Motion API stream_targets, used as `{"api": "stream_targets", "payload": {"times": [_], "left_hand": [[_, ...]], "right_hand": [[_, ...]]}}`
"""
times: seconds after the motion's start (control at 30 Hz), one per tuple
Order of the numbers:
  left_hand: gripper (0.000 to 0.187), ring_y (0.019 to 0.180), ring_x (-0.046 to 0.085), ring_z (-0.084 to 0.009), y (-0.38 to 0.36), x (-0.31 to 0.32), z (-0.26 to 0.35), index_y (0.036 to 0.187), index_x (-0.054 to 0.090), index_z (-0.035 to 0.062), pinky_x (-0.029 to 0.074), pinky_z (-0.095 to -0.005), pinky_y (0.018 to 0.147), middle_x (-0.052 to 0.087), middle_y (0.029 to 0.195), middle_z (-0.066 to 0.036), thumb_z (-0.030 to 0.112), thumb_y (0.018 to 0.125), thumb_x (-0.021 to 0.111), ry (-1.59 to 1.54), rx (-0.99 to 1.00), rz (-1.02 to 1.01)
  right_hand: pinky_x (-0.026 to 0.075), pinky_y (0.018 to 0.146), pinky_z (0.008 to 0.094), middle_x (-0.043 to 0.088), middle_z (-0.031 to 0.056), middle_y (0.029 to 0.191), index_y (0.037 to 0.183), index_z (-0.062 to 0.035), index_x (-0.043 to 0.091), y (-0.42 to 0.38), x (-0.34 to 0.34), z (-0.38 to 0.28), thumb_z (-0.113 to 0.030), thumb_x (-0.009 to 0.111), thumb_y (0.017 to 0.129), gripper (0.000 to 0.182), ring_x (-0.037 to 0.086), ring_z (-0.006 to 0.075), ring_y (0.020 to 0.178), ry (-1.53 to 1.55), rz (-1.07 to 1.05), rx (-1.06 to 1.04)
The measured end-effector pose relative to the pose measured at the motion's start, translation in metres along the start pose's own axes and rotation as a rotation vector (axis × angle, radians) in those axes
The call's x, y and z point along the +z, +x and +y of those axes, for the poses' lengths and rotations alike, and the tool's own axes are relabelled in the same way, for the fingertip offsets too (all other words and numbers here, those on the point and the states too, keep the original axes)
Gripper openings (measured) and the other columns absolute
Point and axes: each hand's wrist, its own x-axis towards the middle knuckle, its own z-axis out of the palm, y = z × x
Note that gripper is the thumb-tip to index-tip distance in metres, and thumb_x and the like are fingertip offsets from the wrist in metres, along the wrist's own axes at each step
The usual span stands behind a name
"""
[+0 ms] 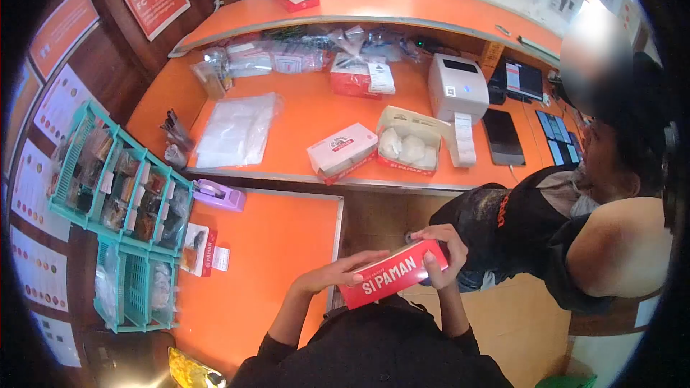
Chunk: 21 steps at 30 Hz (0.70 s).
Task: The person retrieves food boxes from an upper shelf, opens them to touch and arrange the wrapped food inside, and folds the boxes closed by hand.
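Note:
A red and white cardboard food box (394, 273) marked "SI PAMAN" is held in front of my body, tilted up to the right. My left hand (338, 274) grips its left end, with the fingers along the upper edge. Around the right end my right hand (444, 255) is wrapped, thumb on the printed side. I cannot see into this box. On the orange counter ahead, a closed box (343, 151) of the same print sits beside an open box (410, 145) with white round pieces in it.
A co-worker (532, 215) is close on the right. A label printer (458, 86), a tablet (504, 136) and plastic bags (238, 129) lie on the counter. Teal baskets (118, 244) with packets and a purple tape dispenser (219, 195) are at left.

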Motion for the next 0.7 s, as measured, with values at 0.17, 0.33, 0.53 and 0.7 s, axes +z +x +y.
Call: {"api": "stream_targets", "payload": {"times": [0.17, 0.33, 0.53, 0.7], "left_hand": [[0.078, 0.133, 0.035, -0.0292, 0.002, 0.012, 0.023, 0.146, 0.039, 0.0133, 0.028, -0.0428, 0.111, 0.038, 0.143, -0.017, 0.047, 0.081, 0.066, 0.048, 0.22, 0.276], [0.059, 0.121, 0.038, -0.0365, 0.005, 0.02, 0.016, 0.134, 0.056, 0.0208, 0.029, -0.0471, 0.107, 0.045, 0.125, -0.02, 0.036, 0.079, 0.07, 0.722, 0.346, 0.663], [0.066, 0.122, 0.04, -0.0357, 0.006, 0.021, 0.009, 0.135, 0.052, 0.016, 0.032, -0.0454, 0.106, 0.044, 0.123, -0.02, 0.036, 0.075, 0.071, 0.773, 0.291, 0.644], [0.058, 0.115, 0.047, -0.0301, 0.021, 0.032, 0.019, 0.119, 0.054, 0.0096, 0.04, -0.0434, 0.097, 0.049, 0.117, -0.016, 0.03, 0.07, 0.078, 0.838, 0.234, 0.713]], "right_hand": [[0.049, 0.088, 0.0387, 0.062, 0.0221, 0.105, 0.103, 0.0023, 0.058, 0.024, 0.008, 0.012, -0.019, 0.067, 0.083, 0.031, 0.063, 0.031, 0.102, 0.115, -0.006, 0.073], [0.041, 0.1, 0.0381, 0.058, 0.0211, 0.122, 0.109, -0.0018, 0.058, 0.032, 0.026, 0.014, -0.017, 0.077, 0.076, 0.041, 0.053, 0.0282, 0.12, 0.088, -0.052, 0.221], [0.042, 0.1, 0.0384, 0.057, 0.0214, 0.124, 0.109, -0.0027, 0.057, 0.019, 0.027, 0.019, -0.01, 0.08, 0.073, 0.044, 0.054, 0.0276, 0.119, 0.112, 0.048, 0.292], [0.041, 0.101, 0.039, 0.055, 0.0219, 0.127, 0.11, -0.0022, 0.057, 0.015, 0.021, 0.013, -0.011, 0.08, 0.074, 0.044, 0.053, 0.028, 0.12, 0.14, 0.014, 0.274]]}}
